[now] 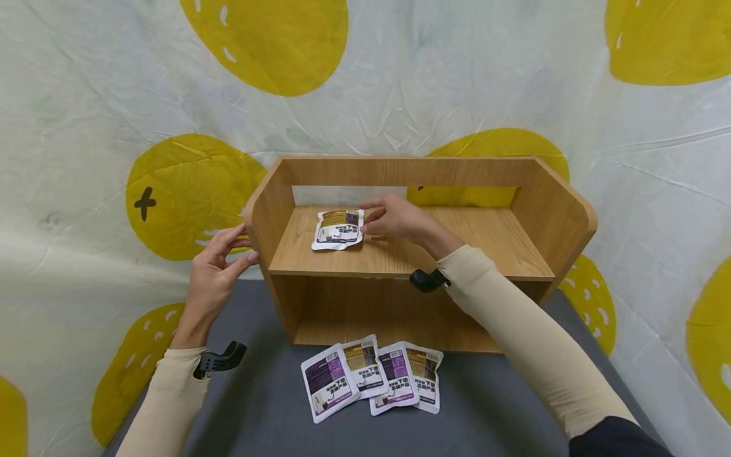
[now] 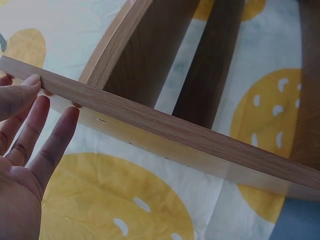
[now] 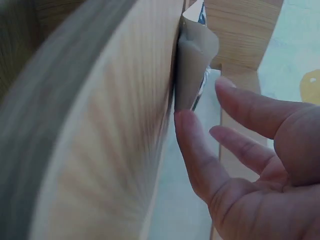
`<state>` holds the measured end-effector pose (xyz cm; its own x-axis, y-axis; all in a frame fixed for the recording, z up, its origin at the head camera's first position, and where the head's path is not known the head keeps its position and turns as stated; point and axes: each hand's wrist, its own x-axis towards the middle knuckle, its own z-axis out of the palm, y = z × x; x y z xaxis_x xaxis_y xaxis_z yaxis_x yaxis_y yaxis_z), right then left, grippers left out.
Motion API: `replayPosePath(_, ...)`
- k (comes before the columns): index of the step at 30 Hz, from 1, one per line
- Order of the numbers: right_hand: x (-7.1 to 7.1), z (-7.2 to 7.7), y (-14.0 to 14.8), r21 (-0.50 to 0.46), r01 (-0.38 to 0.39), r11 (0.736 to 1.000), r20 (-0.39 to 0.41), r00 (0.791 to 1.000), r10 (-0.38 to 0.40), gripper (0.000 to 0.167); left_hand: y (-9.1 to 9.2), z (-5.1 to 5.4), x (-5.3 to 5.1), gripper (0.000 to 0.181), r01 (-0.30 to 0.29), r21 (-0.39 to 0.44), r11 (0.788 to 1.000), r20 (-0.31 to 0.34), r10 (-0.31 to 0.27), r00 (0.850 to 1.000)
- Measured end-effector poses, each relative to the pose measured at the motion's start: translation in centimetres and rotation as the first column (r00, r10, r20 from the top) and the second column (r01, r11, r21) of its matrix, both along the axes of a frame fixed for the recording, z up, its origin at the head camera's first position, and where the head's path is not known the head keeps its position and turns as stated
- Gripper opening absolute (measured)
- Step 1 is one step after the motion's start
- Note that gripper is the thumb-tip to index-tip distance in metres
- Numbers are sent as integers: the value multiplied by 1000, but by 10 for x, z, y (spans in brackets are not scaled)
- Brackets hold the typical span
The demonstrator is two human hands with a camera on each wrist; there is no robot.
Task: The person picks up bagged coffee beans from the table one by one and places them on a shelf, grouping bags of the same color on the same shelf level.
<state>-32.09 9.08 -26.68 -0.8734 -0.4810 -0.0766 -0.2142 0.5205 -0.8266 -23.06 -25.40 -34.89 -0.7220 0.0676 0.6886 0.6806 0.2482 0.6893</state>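
A white-edged packet with a gold and purple label [image 1: 338, 230] lies on the upper shelf of a wooden rack [image 1: 411, 266], toward its left side. My right hand [image 1: 400, 222] is at the packet's right edge, fingers slightly bent and spread. In the right wrist view a fingertip of that hand [image 3: 240, 160] touches the end of the packet [image 3: 192, 65], and the thumb stands apart from it. My left hand [image 1: 214, 273] touches the outer left side panel with its fingertips; the left wrist view shows that hand [image 2: 25, 145] with spread fingers along the panel's edge [image 2: 150, 120].
Several packets [image 1: 329, 383] lie fanned and overlapping on the grey table [image 1: 257, 393], in front of the rack. The rack's lower compartment [image 1: 388, 311] opens toward them. Behind stands a pale cloth [image 1: 400, 82] with yellow shapes.
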Motion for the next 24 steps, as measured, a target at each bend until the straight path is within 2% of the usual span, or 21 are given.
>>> replayPosePath(6, 14, 0, 16, -13, 27, 1000, -74, 997, -27, 56, 1, 0, 0, 67, 3, 2, 1000, 1, -3, 1000)
replayPosePath(10, 30, 0, 26, -13, 28, 1000, -103, 994, -29, 52, 1, 1, -1, 66, -3, -4, 1000, 0, 3, 1000)
replayPosePath(17, 56, -6, 41, -78, -10, 997, -169, 986, -3, 45, 0, 2, 0, 66, -7, -13, 1000, -3, 7, 1000)
replayPosePath(24, 81, -14, 52, -85, -26, 996, -205, 979, 8, 48, 1, 2, 1, 65, -3, -11, 1000, 7, 3, 1000)
